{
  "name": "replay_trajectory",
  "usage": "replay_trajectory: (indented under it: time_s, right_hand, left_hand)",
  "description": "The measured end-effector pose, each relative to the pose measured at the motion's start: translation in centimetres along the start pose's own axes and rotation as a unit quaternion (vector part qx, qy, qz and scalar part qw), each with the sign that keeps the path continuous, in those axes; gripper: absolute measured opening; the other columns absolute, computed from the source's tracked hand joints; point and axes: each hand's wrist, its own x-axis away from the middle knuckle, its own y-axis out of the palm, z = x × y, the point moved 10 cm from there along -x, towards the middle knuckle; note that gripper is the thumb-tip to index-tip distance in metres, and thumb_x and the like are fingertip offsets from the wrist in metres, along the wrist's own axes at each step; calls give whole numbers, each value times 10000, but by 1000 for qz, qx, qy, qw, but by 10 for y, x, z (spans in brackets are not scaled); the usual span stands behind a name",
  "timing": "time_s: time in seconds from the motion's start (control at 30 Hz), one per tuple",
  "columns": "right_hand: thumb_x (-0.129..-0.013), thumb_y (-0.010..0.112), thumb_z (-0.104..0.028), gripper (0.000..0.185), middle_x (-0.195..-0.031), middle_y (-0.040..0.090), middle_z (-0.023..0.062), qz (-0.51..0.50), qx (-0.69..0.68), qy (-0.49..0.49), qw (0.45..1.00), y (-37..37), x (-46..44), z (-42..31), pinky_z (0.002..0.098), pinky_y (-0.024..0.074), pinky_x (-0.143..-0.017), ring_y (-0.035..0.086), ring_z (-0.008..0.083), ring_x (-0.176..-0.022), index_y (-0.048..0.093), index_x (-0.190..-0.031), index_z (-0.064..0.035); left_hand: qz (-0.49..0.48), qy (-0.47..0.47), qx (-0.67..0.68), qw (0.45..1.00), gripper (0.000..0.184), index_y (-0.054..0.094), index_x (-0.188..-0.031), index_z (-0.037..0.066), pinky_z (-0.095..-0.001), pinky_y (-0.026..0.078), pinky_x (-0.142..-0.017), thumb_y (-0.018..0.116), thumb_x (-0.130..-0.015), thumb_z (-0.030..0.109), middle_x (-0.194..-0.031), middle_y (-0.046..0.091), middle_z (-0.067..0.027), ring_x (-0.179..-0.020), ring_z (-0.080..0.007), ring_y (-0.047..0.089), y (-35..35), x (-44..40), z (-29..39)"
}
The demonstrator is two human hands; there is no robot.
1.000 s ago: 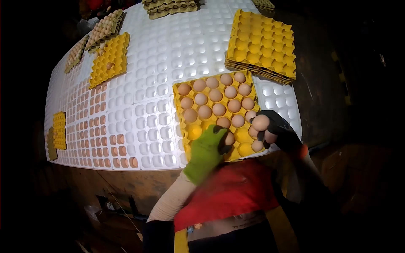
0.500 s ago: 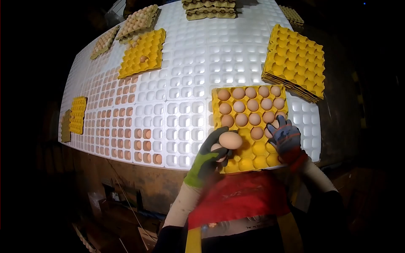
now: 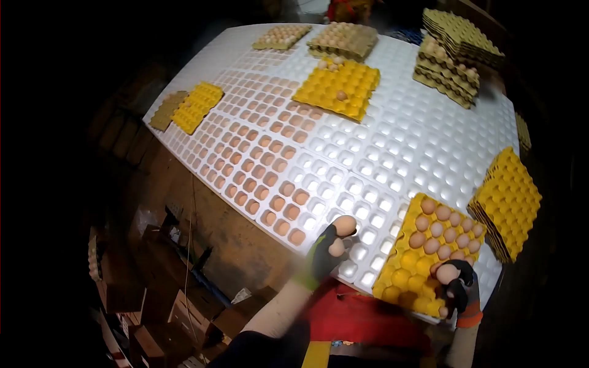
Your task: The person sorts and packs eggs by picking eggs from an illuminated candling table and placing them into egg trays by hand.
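My gloved left hand [image 3: 325, 254] is closed around eggs [image 3: 345, 226], with two of them showing, over white foam trays [image 3: 362, 239] with square pockets. At the lower right, my gloved right hand [image 3: 463, 288] grips an egg [image 3: 448, 273] above the yellow egg tray [image 3: 402, 288]. Brown eggs [image 3: 450, 235] sit in the far rows of that tray, while several near cups are bare. A single egg [image 3: 443, 311] shows at the tray's near corner beside my right hand. Foam pockets left of my left hand contain eggs [image 3: 277, 203].
A stack of yellow trays [image 3: 506, 205] stands at the right. Another yellow tray [image 3: 340, 86] with a few eggs lies farther back, near egg-filled grey trays [image 3: 340, 40]. More stacked trays [image 3: 448, 67] stand at the back right. Cardboard boxes [image 3: 162, 343] are below the table's left edge.
The view has swung left. My left hand has moved off the yellow tray to above the foam trays with its eggs. My right hand has lifted an egg from the tray.
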Motion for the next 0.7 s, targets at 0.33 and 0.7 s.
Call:
replay_trajectory:
  time_s: [0.33,0.7]
  right_hand:
    - [-1009,621,-420,389,-1125,658,84,-234,-354,123,897,155,-127,58,455,616,-815,702,230,-988,595,-1209,-87]
    - [-1025,568,-451,495,-945,668,56,-148,-307,167,925,411,-176,-26,306,512,-726,622,161,-816,635,-1237,-9]
  left_hand:
    - [-20,265,127,956,452,499,-1507,118,-313,618,-745,489,-1105,326,-1254,668,-71,-948,-170,691,-234,-6,286]
    - [256,418,-4,871,459,513,-1458,146,-271,543,-690,561,-1014,43,-1112,617,15,-896,-115,620,-397,-17,553]
